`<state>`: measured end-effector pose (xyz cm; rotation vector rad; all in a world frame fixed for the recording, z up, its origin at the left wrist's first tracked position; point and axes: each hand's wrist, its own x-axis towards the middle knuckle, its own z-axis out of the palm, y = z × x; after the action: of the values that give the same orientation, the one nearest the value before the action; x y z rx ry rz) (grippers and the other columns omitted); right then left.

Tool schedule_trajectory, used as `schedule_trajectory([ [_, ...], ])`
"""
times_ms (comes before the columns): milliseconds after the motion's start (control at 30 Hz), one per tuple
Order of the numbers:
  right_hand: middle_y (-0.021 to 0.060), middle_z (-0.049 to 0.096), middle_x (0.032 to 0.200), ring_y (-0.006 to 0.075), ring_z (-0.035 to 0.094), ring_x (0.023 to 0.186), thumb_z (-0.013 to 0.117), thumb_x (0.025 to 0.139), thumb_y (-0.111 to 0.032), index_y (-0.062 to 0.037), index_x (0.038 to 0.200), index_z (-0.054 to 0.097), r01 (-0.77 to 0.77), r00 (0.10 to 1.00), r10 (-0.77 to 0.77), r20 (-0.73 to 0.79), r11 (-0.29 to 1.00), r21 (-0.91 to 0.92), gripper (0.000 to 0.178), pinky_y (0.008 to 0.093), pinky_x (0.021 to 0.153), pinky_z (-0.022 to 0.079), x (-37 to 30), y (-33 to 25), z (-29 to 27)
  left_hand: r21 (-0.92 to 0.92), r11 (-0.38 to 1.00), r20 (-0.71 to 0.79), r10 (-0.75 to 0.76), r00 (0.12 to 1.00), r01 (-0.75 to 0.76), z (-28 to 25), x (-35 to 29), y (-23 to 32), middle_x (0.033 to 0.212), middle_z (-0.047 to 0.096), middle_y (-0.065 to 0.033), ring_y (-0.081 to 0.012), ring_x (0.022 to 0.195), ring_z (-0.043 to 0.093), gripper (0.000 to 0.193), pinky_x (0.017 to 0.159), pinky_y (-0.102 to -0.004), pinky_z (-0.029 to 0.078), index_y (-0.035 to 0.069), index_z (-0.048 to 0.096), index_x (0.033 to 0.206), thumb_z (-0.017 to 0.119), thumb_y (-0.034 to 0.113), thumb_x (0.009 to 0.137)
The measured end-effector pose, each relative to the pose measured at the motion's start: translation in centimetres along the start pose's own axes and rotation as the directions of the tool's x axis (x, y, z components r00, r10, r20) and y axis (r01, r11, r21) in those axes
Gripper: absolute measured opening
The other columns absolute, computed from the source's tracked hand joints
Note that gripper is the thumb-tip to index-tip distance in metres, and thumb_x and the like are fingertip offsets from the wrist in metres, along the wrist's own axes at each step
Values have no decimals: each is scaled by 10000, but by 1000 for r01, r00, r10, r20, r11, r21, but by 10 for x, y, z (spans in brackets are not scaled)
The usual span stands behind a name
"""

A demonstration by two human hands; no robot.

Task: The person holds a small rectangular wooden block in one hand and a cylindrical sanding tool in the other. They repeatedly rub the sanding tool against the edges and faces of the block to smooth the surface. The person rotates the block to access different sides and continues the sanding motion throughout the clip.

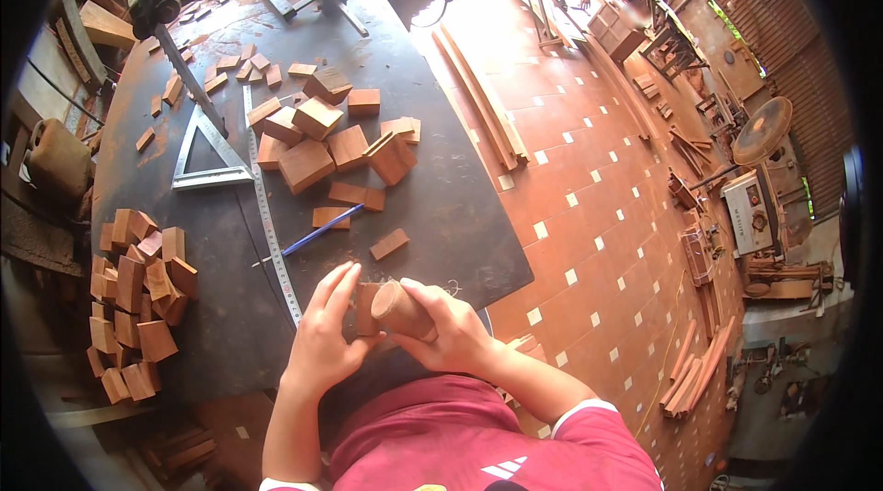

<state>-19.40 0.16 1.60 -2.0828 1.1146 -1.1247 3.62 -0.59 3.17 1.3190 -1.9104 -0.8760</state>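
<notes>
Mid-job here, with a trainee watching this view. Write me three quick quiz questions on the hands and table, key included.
1. Which hand holds the wooden cylinder?
2. True or false: in the picture, the metal triangle lies left of the pen.
3. What colour is the pen? A) yellow B) blue C) green

Key:
1. The right hand.
2. True.
3. B.
</notes>
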Motion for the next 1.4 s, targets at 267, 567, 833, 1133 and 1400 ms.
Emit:
schedule_trajectory([
  [267,262,714,1201,435,729,1051,915,822,-147,33,1488,557,26,990,-20,141,999,-41,777,461,907,603,12,5,-14,33,998,-16,57,998,-57,7,25,-15,1321,678,-217,-416,1260,648,742,1094,-476,514,8,610,1366,901,90,688],
  [567,248,692,1118,434,714,943,869,842,-109,9,1539,499,75,977,-65,204,996,-42,798,456,826,596,38,22,-18,-38,998,3,51,999,-51,7,25,-23,1283,685,-191,-417,1215,663,757,1062,-467,525,42,606,1351,945,141,681],
  [833,248,699,1135,436,702,971,863,824,-86,32,1516,513,185,926,-171,338,983,-12,784,476,832,592,58,35,-33,-35,996,-12,76,997,-76,6,26,-21,1285,684,-215,-432,1209,662,747,1046,-468,538,12,607,1346,946,148,694],
  [1133,238,705,1171,413,715,1001,875,809,-94,8,1517,527,216,901,-205,381,976,16,795,461,833,605,74,47,-38,-48,997,8,63,998,-62,7,27,-24,1294,685,-214,-420,1226,660,753,1062,-467,530,17,619,1344,960,209,701],
  [1400,194,701,1125,387,719,957,892,797,-170,-24,1514,548,283,871,-261,416,959,10,808,436,791,612,66,38,-36,-26,998,-13,55,998,-55,10,25,-25,1283,690,-210,-424,1206,673,753,1049,-470,539,13,619,1345,958,196,698],
])
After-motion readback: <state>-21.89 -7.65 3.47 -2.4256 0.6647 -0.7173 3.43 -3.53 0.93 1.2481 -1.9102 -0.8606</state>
